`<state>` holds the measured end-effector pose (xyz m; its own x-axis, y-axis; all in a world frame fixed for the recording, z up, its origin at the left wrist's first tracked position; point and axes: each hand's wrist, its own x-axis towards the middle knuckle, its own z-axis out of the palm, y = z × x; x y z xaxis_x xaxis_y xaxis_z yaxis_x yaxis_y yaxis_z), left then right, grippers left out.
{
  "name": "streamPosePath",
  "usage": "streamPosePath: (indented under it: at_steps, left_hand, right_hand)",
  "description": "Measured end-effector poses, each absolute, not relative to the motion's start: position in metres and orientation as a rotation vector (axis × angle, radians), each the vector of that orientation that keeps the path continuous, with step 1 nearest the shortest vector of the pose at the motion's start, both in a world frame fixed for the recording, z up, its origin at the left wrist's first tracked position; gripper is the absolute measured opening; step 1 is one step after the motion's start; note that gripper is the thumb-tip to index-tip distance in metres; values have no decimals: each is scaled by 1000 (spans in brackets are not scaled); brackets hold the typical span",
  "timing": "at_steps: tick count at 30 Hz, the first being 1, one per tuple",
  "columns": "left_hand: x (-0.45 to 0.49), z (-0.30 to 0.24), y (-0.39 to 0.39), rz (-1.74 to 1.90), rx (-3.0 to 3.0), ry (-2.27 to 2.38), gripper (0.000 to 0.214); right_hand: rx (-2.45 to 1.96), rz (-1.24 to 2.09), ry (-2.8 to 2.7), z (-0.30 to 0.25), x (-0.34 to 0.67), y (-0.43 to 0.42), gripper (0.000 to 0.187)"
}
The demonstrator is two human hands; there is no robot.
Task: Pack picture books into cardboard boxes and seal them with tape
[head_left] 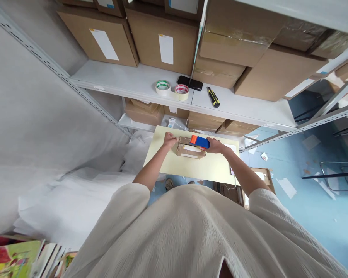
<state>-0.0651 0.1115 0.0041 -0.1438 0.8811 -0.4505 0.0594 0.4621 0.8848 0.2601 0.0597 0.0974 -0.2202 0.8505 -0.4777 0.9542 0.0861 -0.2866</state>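
A small cardboard box (191,148) with white labels on its side lies on the pale yellow table (188,166). My right hand (215,146) is closed round a blue and orange tape dispenser (201,142), which sits over the right part of the box top. At the box's left end is my left hand (170,139), its fingers drawn together near the upper left corner. Whatever is between those fingers is too small to make out.
Ahead, a grey shelf (127,79) carries tape rolls (162,87), a black phone (190,82), a yellow-black utility knife (213,97) and large cartons (165,42). A phone (232,170) with a cable lies at the table's right edge. White wrapping sheets (84,197) are piled at left.
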Motion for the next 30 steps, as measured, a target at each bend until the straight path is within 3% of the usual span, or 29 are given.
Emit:
streamPosePath:
  at_steps: [18,30]
  left_hand:
    - [-97,-35,102,905,684,1500,63]
    - [-89,-72,99,858,615,1533,59]
  right_hand:
    - [1615,-631,2059,133,197,84,48]
    - [1574,-568,2032,117,186,93,47]
